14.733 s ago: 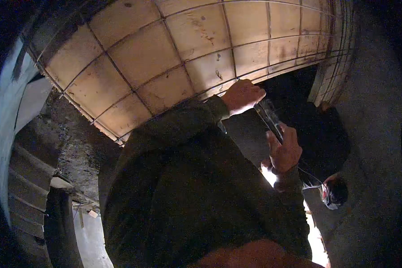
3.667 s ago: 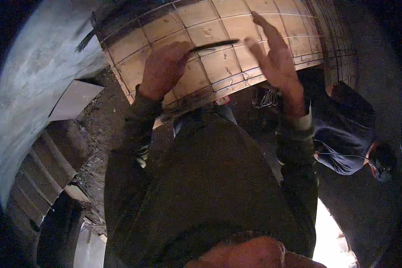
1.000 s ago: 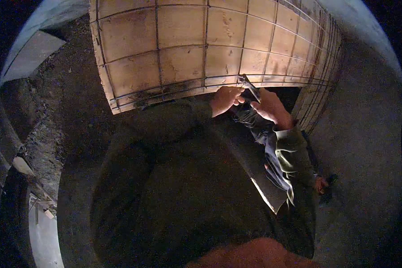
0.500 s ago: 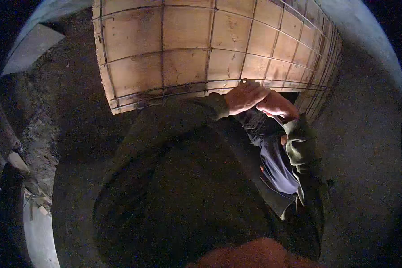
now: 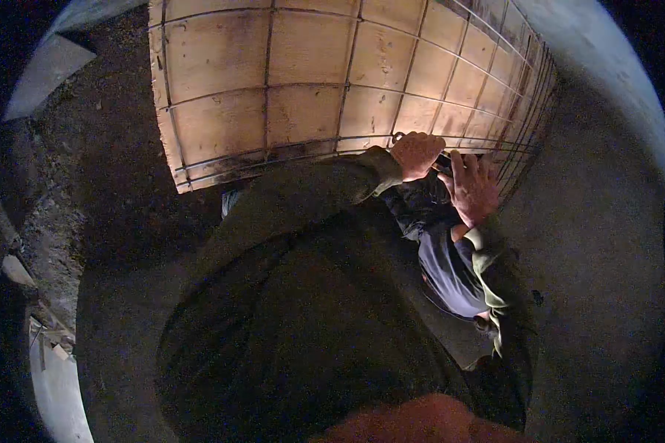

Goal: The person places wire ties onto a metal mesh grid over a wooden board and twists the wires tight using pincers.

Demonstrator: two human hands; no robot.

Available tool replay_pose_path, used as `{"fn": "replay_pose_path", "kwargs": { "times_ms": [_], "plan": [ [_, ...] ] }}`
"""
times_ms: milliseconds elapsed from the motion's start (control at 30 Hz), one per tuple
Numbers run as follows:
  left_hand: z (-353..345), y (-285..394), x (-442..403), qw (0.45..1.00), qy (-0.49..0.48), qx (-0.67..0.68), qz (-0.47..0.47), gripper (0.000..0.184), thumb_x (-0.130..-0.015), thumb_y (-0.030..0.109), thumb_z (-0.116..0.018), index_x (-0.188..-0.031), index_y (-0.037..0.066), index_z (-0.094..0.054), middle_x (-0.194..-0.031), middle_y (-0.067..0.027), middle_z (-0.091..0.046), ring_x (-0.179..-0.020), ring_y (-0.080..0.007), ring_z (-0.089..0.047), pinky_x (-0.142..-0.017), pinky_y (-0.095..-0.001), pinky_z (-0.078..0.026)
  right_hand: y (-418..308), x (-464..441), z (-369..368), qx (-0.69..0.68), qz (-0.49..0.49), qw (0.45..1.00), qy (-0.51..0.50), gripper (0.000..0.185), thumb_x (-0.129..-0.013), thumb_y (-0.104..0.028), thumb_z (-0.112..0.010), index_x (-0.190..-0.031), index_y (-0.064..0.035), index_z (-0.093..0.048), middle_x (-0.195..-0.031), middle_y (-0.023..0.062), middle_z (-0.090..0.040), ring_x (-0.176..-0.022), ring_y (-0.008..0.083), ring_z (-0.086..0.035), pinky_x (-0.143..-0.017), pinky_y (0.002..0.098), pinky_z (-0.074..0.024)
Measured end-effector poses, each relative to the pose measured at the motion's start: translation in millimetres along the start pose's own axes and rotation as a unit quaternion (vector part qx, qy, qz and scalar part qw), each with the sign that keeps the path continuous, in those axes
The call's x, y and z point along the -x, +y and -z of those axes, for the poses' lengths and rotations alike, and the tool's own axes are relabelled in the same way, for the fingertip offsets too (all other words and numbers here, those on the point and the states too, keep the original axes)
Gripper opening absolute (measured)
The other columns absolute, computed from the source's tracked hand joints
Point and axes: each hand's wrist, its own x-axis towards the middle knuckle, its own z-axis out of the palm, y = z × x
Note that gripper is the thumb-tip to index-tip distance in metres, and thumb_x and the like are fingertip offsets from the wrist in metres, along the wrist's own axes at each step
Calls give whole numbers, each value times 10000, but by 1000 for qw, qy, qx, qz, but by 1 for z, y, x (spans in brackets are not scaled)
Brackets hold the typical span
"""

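Note:
My left hand [image 5: 417, 156] is closed at the lower edge of a wire mesh [image 5: 345, 85] that lies over a wooden panel [image 5: 303, 48]. A small dark metal loop shows above its knuckles, and a dark handle-like part [image 5: 442, 163] sticks out on its right side. Together they look like a slim metal tool, mostly hidden in the fist. Just to the right, my right hand [image 5: 473, 190] is open, its fingers spread and pointing up by the mesh's lower bars. Whether those fingertips touch the bars, I cannot tell.
The mesh bends round at the right beside a grey wall [image 5: 606, 244]. Rubble [image 5: 52, 229] and a pale slab [image 5: 55, 77] lie at the left. Below the hands are dark and bluish clothing [image 5: 454, 273]. Most of the surroundings are dim.
My right hand has come away from the left hand, opened and spread its fingers. My left hand has shifted slightly right, and the dark handle part now shows beside it.

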Motion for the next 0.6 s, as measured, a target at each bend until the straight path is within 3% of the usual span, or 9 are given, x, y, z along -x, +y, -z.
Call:
{"fn": "replay_pose_path", "kwargs": {
  "times_ms": [133,200,333,400,533,567,600],
  "plan": [
    [2,0,6,1000,1,-21,-2,278,-713,118,-642,-959,34,-543,-830,-141,-604,-775,-327,-615,-668,-456,-494,-1,-2,-7,-36,-6,998,-44,451,-879,-406,-553,-1168,-66,-495,-1012,154,-531,-857,342,-548,-733,440,-469],
    [-7,-2,9,996,48,-52,-53,304,-714,125,-648,-989,38,-553,-873,-123,-602,-822,-306,-598,-744,-429,-476,-1,-2,-8,-96,-16,994,-57,392,-890,-380,-545,-1119,-65,-508,-947,158,-551,-790,358,-568,-661,461,-480],
    [-8,-7,15,988,103,-65,-99,229,-732,147,-609,-919,43,-528,-860,-97,-581,-878,-265,-572,-803,-394,-442,-7,2,-12,-133,-49,986,-82,357,-889,-360,-551,-1097,-72,-515,-857,143,-564,-706,351,-585,-604,471,-480],
    [-15,-14,18,977,161,-23,-135,319,-738,140,-609,-1028,32,-533,-925,-109,-562,-908,-273,-537,-827,-395,-434,-4,3,-15,-86,53,990,-103,289,-895,-366,-523,-1044,-122,-558,-860,123,-581,-622,297,-600,-455,413,-467],
    [-5,-10,26,982,139,-27,-126,420,-748,124,-600,-1144,24,-503,-982,-121,-550,-918,-280,-524,-828,-395,-439,4,7,-45,-88,109,990,-35,403,-903,-485,-491,-959,-95,-574,-692,88,-563,-479,225,-554,-372,356,-424],
    [-9,-11,27,984,129,-10,-121,438,-751,120,-600,-1163,23,-489,-990,-125,-549,-926,-283,-523,-821,-392,-443,4,6,-46,-363,-106,900,-218,432,-905,-506,-486,-947,-85,-577,-613,63,-511,-419,190,-493,-337,339,-383],
    [-15,-12,26,986,120,6,-118,457,-753,116,-599,-1182,22,-476,-999,-128,-549,-933,-285,-521,-815,-389,-448,5,3,-42,-577,-306,663,-365,463,-908,-527,-481,-935,-76,-580,-534,37,-459,-360,154,-431,-302,322,-342]
  ]
}}
